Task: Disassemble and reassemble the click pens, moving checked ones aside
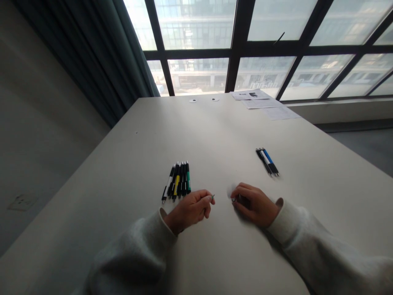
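Green plastic, by the look of it, makes up the small piece (213, 197) that my left hand (192, 206) pinches between thumb and forefinger, out past the near end of a row of pens and just above the white table (215, 141). So little of it shows that I can't tell its full shape, but I'd judge it next to weightless, stiff rather than soft, and easy to lose if my grip slackens; fingertip pads low on its sides seem the right hold, with a light squeeze, since something so slim might bend or spring away. My right hand (257, 206) is apart from it, near the table, fingers curled in toward the thumb; a shiny bit (233, 200) glints at the tips, too blurred for me to say whether I'm gripping it or merely touching it. If it is metal, I'd expect it to be hard, smooth and inclined to roll. Close beside my left hand lie the pens in that row, among them a yellow pen (177, 185) and a green pen (188, 180); a blue pen (267, 156) lies with two others beyond my right. All of them look light, rigid and fairly sturdy, with slick barrels that could roll, so I'd take each around the middle or by its dark grip
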The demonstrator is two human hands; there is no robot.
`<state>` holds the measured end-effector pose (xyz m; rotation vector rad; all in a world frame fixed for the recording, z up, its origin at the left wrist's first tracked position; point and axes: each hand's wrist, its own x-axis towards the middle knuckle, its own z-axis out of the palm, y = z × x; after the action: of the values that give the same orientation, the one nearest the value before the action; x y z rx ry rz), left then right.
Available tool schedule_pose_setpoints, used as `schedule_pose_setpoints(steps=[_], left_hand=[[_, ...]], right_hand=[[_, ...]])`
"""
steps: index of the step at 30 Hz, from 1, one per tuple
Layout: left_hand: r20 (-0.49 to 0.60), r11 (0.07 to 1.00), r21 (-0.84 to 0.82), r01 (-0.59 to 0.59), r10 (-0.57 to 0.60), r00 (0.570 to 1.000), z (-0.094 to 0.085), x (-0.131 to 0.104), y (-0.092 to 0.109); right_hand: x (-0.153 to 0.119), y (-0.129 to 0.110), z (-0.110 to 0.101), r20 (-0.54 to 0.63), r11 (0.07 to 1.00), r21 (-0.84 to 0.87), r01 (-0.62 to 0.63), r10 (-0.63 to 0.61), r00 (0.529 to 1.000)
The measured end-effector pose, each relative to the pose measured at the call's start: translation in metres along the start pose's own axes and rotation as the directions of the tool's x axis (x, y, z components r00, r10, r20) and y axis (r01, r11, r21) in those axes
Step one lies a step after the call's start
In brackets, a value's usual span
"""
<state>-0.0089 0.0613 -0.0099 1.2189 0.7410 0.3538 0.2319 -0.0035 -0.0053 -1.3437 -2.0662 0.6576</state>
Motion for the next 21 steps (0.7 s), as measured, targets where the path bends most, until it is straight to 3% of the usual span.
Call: schedule_pose_setpoints(steps=[10, 16, 21], left_hand=[[0.014, 0.999, 0.033, -0.011, 0.011, 1.000, -0.001, 0.000, -0.001], [0.040, 0.987, 0.160, -0.020, 0.014, 0.999, 0.002, -0.002, 0.002], [0.085, 0.970, 0.241, -0.036, 0.016, 0.996, 0.008, -0.006, 0.012]], right_hand=[[-0.002, -0.002, 0.002, -0.071, 1.000, 0.003, 0.003, -0.003, 0.997], [0.003, -0.017, 0.013, -0.219, 0.987, -0.029, 0.161, -0.163, 0.962], [0.007, -0.021, 0.017, -0.147, 0.957, -0.103, 0.273, -0.286, 0.947]])
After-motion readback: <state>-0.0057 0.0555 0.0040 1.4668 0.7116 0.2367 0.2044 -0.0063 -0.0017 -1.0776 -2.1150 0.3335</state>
